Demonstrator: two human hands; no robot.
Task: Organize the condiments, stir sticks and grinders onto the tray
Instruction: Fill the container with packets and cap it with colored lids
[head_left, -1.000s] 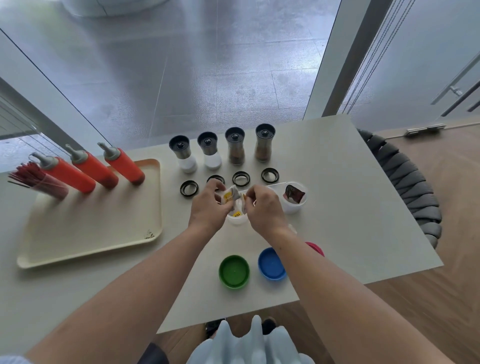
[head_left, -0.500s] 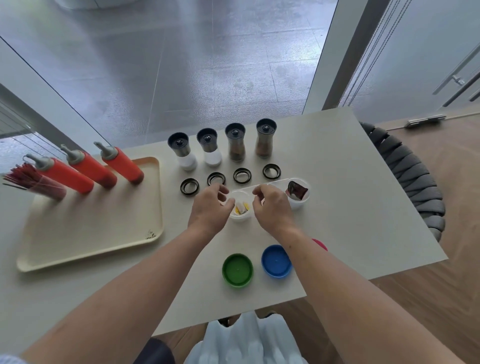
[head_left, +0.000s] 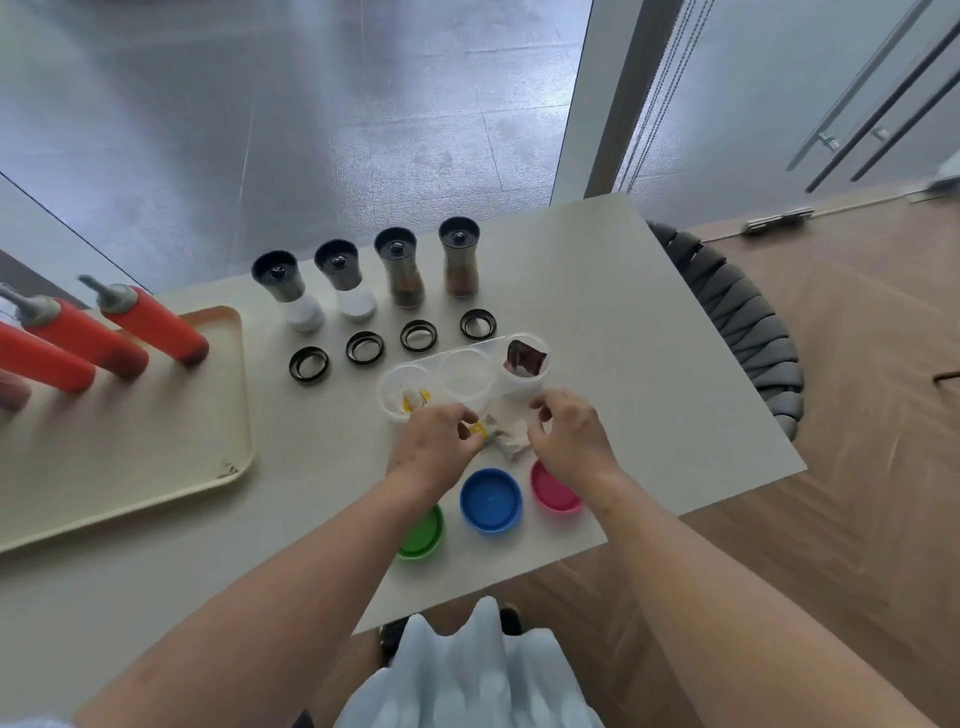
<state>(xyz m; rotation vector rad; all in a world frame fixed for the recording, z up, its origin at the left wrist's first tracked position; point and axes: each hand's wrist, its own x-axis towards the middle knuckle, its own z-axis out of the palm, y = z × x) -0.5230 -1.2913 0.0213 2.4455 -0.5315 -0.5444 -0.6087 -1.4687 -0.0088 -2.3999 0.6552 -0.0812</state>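
As the tray (head_left: 130, 467) stood: three red bottles (head_left: 156, 327) were upright on it along its far edge.
Sticks (head_left: 10, 392): only a reddish blur at the tray's far-left corner, cut by the frame edge. Could not tell if they stood on the tray.
Grinders (head_left: 343, 275): four upright in a row, off the tray, just right of its far-right corner.
Rings (head_left: 309, 365): four black rings, off the tray, right of its far half.
Cups (head_left: 465, 376): three joined clear cups, further right of the tray. The cup nearest the tray held yellow-and-white packets, the middle one looked empty, and the farthest held a brown packet (head_left: 525, 357).
Lids (head_left: 491, 500): green, blue and pink, loose, right of the tray's near half.
Left hand (head_left: 436, 447): fingers curled, pinching a yellow packet (head_left: 478, 430) at the tips.
Right hand (head_left: 571, 436): fingers curled over pale packets (head_left: 511, 441) lying off the tray, right of its middle. Could not tell if it gripped or only touched them.
Progress: judged under half done. The bottles were placed. Grinders, rings, cups and lids all remained off the tray, and loose packets were not yet in a cup.
Change: half a second earlier both hands were at the cup nearest the tray. They had since drawn back to the loose packets. The view had swung away from the tray, pushing the sticks to the frame edge. Tray contents were unchanged.
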